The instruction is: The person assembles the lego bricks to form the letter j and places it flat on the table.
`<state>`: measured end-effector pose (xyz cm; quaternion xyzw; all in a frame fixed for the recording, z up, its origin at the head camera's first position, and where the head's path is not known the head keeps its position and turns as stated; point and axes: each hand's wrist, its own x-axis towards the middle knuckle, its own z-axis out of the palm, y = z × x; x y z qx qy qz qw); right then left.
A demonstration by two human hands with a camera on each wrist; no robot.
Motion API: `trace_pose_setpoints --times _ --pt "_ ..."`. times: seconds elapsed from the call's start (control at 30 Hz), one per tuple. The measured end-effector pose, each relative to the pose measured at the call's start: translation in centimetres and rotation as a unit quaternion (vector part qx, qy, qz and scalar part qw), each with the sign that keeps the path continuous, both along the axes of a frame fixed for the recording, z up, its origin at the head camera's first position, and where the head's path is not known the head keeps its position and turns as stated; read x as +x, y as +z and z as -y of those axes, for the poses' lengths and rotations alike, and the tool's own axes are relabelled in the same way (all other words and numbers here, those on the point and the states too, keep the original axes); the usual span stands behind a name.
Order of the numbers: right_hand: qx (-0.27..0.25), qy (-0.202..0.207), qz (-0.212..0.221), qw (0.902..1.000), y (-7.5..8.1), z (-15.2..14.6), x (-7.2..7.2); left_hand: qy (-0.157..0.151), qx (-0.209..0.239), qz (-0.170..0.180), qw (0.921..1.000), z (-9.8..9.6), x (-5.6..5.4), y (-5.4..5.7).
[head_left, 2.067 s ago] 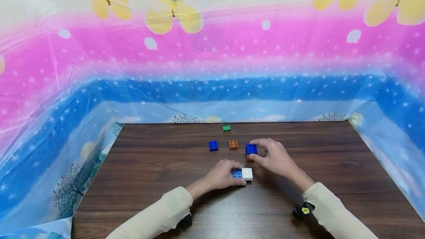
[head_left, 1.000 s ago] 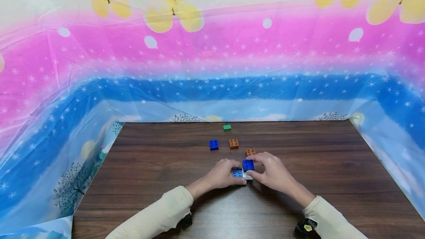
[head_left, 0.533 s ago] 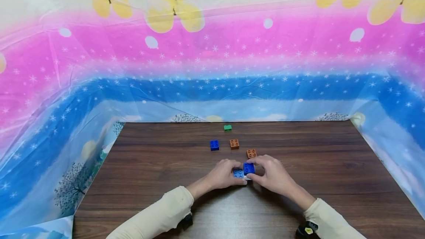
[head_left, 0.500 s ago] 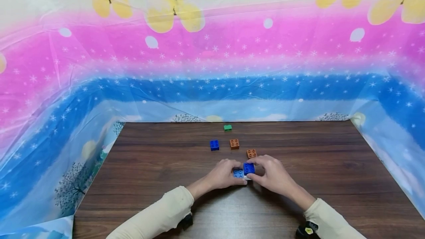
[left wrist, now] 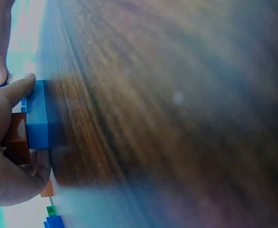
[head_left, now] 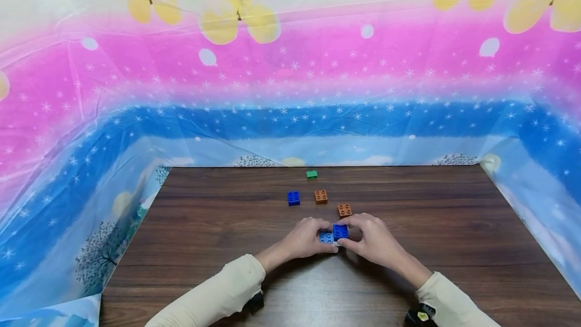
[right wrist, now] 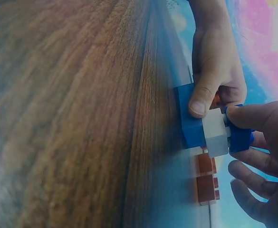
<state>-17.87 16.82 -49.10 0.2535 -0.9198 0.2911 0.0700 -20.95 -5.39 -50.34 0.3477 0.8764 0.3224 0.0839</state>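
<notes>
My left hand (head_left: 299, 238) grips a light blue brick (head_left: 325, 237), thumb on the near side and fingers on the far side. In the left wrist view an orange-brown brick (left wrist: 18, 137) sits on that light blue brick (left wrist: 38, 118), under the palm. A white brick (right wrist: 215, 133) stands on the light blue one's other end. My right hand (head_left: 374, 236) pinches a dark blue brick (head_left: 340, 231) between thumb and fingers, right over the white brick. Some of the white brick's studs show in a narrow gap below the dark blue brick (right wrist: 242, 137) in the right wrist view.
Just beyond my right fingers lies an orange brick (head_left: 344, 210). Another orange brick (head_left: 321, 196), a dark blue brick (head_left: 293, 198) and a green brick (head_left: 311, 174) lie farther back on the wooden table (head_left: 218, 216). Printed cloth (head_left: 290, 120) hangs behind it.
My right hand has lifted the dark blue brick off the near orange brick, brought it toward me and lowered it over the white brick. My left hand has kept its grip in place.
</notes>
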Motion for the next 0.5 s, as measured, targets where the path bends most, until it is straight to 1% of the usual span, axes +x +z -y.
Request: trace_pose_setpoints --times 0.27,0.5 --pt "-0.006 0.008 0.010 0.9999 -0.19 -0.27 -0.10 -0.003 0.000 0.001 1.0000 -0.07 -0.02 0.02" --pt "-0.006 0.017 0.018 0.9997 -0.12 -0.32 -0.34 0.001 0.000 0.000 1.0000 -0.09 0.06 0.02"
